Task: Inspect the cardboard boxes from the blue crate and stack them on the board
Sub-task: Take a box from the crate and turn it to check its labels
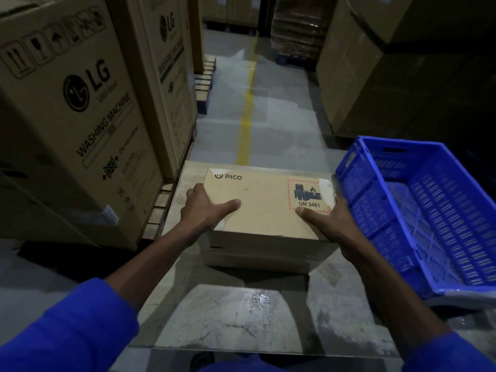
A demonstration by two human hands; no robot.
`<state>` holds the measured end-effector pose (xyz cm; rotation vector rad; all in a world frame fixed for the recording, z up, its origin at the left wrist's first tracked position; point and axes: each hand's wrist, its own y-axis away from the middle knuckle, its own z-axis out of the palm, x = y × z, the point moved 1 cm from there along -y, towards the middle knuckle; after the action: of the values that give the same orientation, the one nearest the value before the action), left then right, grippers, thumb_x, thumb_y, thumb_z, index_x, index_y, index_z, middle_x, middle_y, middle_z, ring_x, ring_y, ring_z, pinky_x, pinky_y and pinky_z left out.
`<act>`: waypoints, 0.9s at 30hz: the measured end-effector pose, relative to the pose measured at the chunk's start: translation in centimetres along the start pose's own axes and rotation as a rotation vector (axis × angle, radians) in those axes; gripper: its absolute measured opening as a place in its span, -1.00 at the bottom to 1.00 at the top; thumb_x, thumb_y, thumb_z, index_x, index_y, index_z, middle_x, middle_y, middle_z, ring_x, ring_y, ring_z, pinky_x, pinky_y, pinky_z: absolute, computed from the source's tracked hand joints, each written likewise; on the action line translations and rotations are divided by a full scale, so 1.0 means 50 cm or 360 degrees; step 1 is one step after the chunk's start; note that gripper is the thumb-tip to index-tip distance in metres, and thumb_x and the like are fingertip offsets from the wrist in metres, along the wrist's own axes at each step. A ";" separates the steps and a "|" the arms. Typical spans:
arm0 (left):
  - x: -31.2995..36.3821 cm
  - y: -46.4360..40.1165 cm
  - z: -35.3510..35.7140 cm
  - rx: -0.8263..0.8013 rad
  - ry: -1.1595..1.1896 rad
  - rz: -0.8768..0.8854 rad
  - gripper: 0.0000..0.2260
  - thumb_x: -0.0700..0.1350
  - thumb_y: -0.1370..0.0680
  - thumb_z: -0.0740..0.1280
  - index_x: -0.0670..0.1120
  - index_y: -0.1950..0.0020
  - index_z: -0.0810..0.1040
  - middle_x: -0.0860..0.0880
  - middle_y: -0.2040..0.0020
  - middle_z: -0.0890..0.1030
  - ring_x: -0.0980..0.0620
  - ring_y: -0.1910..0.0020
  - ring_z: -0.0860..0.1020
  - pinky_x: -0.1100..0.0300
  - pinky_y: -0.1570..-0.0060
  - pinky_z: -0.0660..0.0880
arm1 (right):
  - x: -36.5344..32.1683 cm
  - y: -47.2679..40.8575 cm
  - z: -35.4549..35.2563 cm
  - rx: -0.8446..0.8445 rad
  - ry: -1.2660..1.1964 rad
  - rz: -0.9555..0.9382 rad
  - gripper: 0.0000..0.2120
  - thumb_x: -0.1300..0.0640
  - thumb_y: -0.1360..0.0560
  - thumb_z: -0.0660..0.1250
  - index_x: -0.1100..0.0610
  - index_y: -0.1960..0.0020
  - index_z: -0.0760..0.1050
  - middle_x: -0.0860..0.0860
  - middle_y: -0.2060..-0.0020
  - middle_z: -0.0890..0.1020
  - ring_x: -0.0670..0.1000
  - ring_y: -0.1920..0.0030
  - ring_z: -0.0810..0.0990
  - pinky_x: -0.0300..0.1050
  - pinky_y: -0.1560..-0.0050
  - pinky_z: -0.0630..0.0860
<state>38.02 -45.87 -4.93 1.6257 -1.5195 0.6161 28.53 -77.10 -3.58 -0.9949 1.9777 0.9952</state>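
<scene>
A brown PICO cardboard box (265, 202) with a red-hatched UN 3481 battery label lies flat on top of another cardboard box (257, 253), both on the pale board (241, 312) on the floor. My left hand (206, 208) grips the top box's left edge, thumb laid across the lid. My right hand (326, 224) grips its near right corner, thumb on the label. The blue crate (418, 218) stands tilted just right of the boxes; no box shows inside it.
Tall LG washing machine cartons (72, 124) on wooden pallets wall off the left side. More big cartons (375, 63) stand at the right rear. A grey floor aisle with a yellow line (245, 124) runs away ahead.
</scene>
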 end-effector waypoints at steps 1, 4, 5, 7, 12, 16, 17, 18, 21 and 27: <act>-0.006 0.002 -0.002 0.0005 -0.0003 0.0019 -0.05 0.59 -0.09 0.45 0.08 -0.33 0.49 0.03 -0.21 0.59 -0.05 -0.15 0.59 -0.17 -0.15 0.59 | 0.000 0.006 -0.005 -0.0035 -0.0073 0.0007 0.02 -0.30 -0.25 0.63 0.05 -0.51 0.23 0.03 -0.21 0.64 0.05 -0.13 0.69 0.06 -0.05 0.66; -0.014 0.008 -0.005 0.0026 0.0114 0.0016 -0.09 0.59 -0.09 0.46 0.12 -0.30 0.49 0.06 -0.19 0.61 -0.03 -0.14 0.61 -0.17 -0.13 0.59 | 0.018 0.028 -0.019 -0.0058 -0.0652 0.0148 -0.32 -0.37 -0.48 0.37 0.05 -0.42 0.43 0.14 -0.17 0.71 0.16 -0.14 0.73 0.29 -0.24 0.61; -0.015 0.007 -0.004 0.0013 0.0181 0.0004 -0.09 0.57 -0.09 0.48 0.12 -0.31 0.50 0.08 -0.19 0.63 -0.01 -0.14 0.62 -0.16 -0.14 0.60 | 0.029 0.036 -0.018 -0.0016 -0.0833 0.0233 -0.46 -0.34 -0.58 0.24 0.05 -0.33 0.53 0.16 -0.15 0.72 0.20 -0.18 0.71 0.32 -0.30 0.56; -0.019 0.005 -0.006 -0.0017 0.0273 -0.0012 -0.08 0.52 -0.09 0.54 0.09 -0.33 0.51 0.09 -0.18 0.65 0.02 -0.14 0.63 -0.13 -0.15 0.61 | 0.061 0.054 -0.003 0.0058 -0.0931 0.0427 -0.58 -0.25 -0.67 0.16 0.05 -0.19 0.60 0.17 -0.14 0.71 0.24 -0.26 0.64 0.31 -0.37 0.49; -0.023 0.013 -0.030 -0.0052 0.0437 -0.0052 -0.27 0.36 -0.20 0.63 0.07 -0.25 0.55 0.08 -0.12 0.68 0.04 -0.11 0.65 -0.01 -0.12 0.60 | 0.132 0.097 0.058 -0.0184 -0.0807 0.0822 -0.63 -0.20 -0.62 0.28 0.09 -0.14 0.59 0.24 -0.24 0.60 0.23 -0.19 0.55 0.17 -0.20 0.53; -0.031 0.011 -0.057 0.0006 0.0484 -0.0051 -0.51 0.06 -0.46 0.57 -0.02 -0.30 0.50 0.05 -0.08 0.60 0.05 -0.05 0.58 0.25 0.11 0.46 | 0.128 0.100 0.064 -0.0233 -0.0989 0.0807 -0.52 -0.29 -0.54 0.35 0.10 -0.18 0.63 0.23 -0.14 0.62 0.21 -0.14 0.58 0.11 -0.08 0.59; -0.030 0.016 -0.067 0.0029 0.0457 -0.0026 -0.39 0.13 -0.46 0.56 -0.06 -0.40 0.45 0.02 -0.14 0.58 0.02 -0.09 0.57 0.24 0.09 0.47 | 0.121 0.102 0.062 -0.0223 -0.1026 0.0770 -0.53 -0.27 -0.56 0.34 0.12 -0.16 0.63 0.22 -0.08 0.63 0.18 -0.07 0.59 0.05 0.01 0.57; -0.033 0.018 -0.077 0.0073 0.0424 0.0019 -0.31 0.23 -0.44 0.54 -0.06 -0.44 0.43 0.02 -0.18 0.57 -0.01 -0.13 0.57 0.19 0.04 0.51 | 0.116 0.101 0.061 -0.0192 -0.1062 0.0736 -0.55 -0.25 -0.59 0.31 0.13 -0.14 0.62 0.20 -0.04 0.64 0.16 -0.03 0.60 0.02 0.05 0.55; -0.047 0.031 -0.087 0.0146 0.0200 0.0128 -0.41 0.36 -0.53 0.32 0.03 -0.44 0.47 -0.04 -0.26 0.62 -0.11 -0.22 0.60 -0.10 -0.20 0.55 | 0.100 0.094 0.046 0.0006 -0.1249 0.0616 -0.52 -0.23 -0.60 0.32 0.15 -0.28 0.58 0.19 -0.17 0.65 0.15 -0.12 0.64 0.04 0.04 0.60; 0.013 0.071 -0.043 -0.0119 -0.0151 0.0228 -0.46 0.21 -0.71 0.07 -0.06 -0.59 0.34 -0.17 -0.50 0.43 -0.17 -0.43 0.42 0.00 -0.31 0.38 | 0.042 0.062 -0.043 0.0009 -0.1497 0.0326 -0.29 -0.35 -0.54 0.30 0.13 -0.49 0.47 0.21 -0.35 0.61 0.25 -0.37 0.58 0.18 -0.25 0.58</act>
<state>35.06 -44.33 -2.42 1.5176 -1.7198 0.5589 24.39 -78.31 -3.36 -0.2082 1.2823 1.2578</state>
